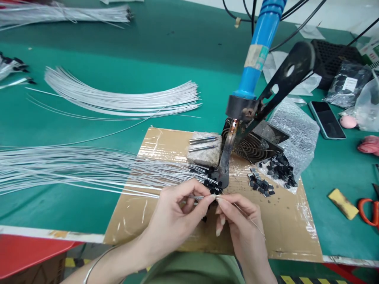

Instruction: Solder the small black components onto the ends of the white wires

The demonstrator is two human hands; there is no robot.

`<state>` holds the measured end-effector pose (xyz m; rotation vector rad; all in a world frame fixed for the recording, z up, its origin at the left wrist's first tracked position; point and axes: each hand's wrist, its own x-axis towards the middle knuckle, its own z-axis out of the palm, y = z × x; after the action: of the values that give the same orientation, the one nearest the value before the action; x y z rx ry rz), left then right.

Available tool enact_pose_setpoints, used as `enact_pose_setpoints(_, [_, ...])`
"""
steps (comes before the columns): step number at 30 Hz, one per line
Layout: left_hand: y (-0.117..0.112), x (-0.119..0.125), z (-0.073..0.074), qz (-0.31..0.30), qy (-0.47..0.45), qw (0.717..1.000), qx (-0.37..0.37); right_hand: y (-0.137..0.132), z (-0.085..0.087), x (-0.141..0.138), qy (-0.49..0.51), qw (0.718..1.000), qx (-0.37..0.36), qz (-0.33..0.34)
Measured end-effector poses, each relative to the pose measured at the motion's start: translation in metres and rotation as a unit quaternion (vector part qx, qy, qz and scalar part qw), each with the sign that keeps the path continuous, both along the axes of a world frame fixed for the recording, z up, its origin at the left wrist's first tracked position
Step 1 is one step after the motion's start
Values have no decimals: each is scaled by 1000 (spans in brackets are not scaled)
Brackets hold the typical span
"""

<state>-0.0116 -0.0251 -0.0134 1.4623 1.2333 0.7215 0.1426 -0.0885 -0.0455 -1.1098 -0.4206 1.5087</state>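
Observation:
Above the cardboard sheet [130, 221], my left hand [180, 209] pinches a thin white wire [199, 197] between thumb and finger. My right hand [241, 217] meets it fingertip to fingertip, closed in a pinch. A fine silvery strand [251, 221] trails from it across the back of the hand, probably held there too. Just beyond my fingers are black end pieces [211, 185] on a spread of white wires [89, 165]. The metal tip [226, 165] of a blue-handled soldering iron [256, 55], clamped pointing down, stands close to them.
A black bracket [284, 83] holds the iron beside a small fan [251, 146]. Loose black pieces [281, 169] lie on bubble wrap [296, 130]. Metal bits rest on a grey block [204, 156]. A wire bundle [124, 98], phone [327, 120], yellow sponge [343, 204] and orange-handled scissors [368, 211] lie around.

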Motion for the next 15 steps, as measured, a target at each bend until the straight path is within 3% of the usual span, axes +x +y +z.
enact_pose_setpoints(6, [0,0,-1,4,-6,1000,1,0,1,7,2,1000,-14,27])
enact_pose_setpoints(15, [-4,1,-5,16,-17,1000,8,-1,2,-1,25,1000,-17,-6])
